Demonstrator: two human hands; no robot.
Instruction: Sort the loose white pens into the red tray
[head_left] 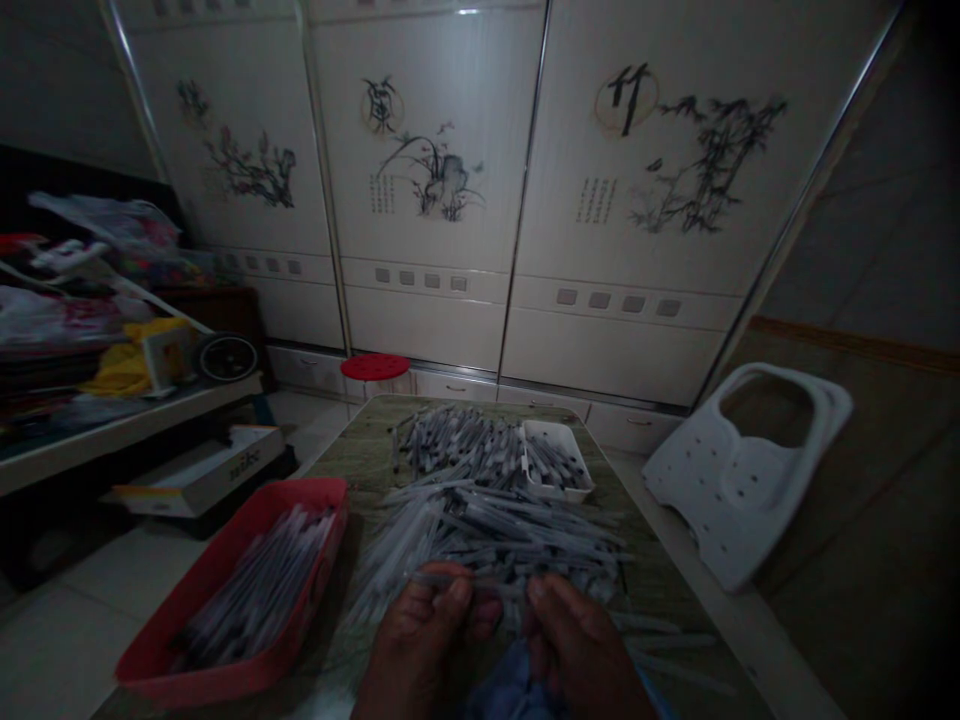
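Observation:
Low over the near part of the table, my left hand [420, 625] is closed on a slim translucent pen-like stick [491, 587] lying roughly level. My right hand [574, 630] pinches near the stick's right end, thumb against fingers. Dim light and blur hide its exact kind and whether it is one piece or two. Just beyond my hands spreads a loose heap of long clear sleeve-like strips [405, 545]. Farther back lies a pile of grey sticks with dark tips [457, 440], and a white box [559, 493] beside it holds more of them.
A red plastic basket [142, 675] holding similar sticks stands at the table's [652, 570] left edge. Right of the table leans a white plastic chair-like piece [739, 480]. Behind are a red stool [375, 367] and sliding cabinet doors [420, 100]. A cluttered bench [150, 415] stands left.

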